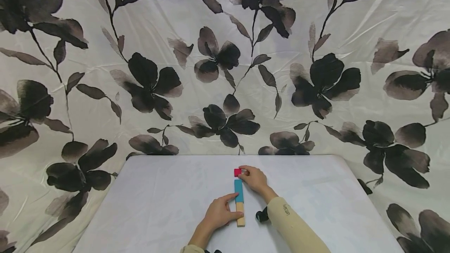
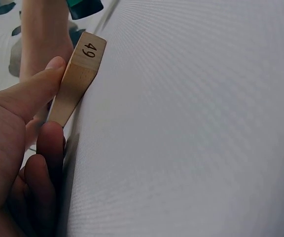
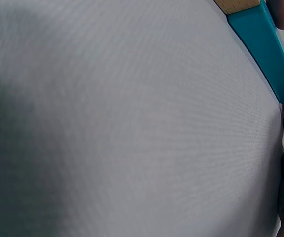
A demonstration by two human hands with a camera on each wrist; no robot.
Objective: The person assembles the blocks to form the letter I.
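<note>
In the head view, a plain wooden block (image 1: 240,207) and a blue block (image 1: 238,191) lie end to end in a straight row on the white table. My left hand (image 1: 218,213) holds the row from the left, thumb across the wooden block and index fingertip at the blue one. The wooden block's near end (image 2: 88,51) bears the number 49 in the left wrist view. Just beyond the blue block, a small gap away, is a red block (image 1: 237,172). Thumb and index finger of my right hand (image 1: 255,178) pinch it from the right. The right wrist view shows the blue block (image 3: 263,47) lengthwise.
The white tabletop (image 1: 158,198) runs back to a floral cloth (image 1: 218,136) hanging behind its far edge. A black wrist device (image 1: 261,216) is at my right sleeve, close over the table.
</note>
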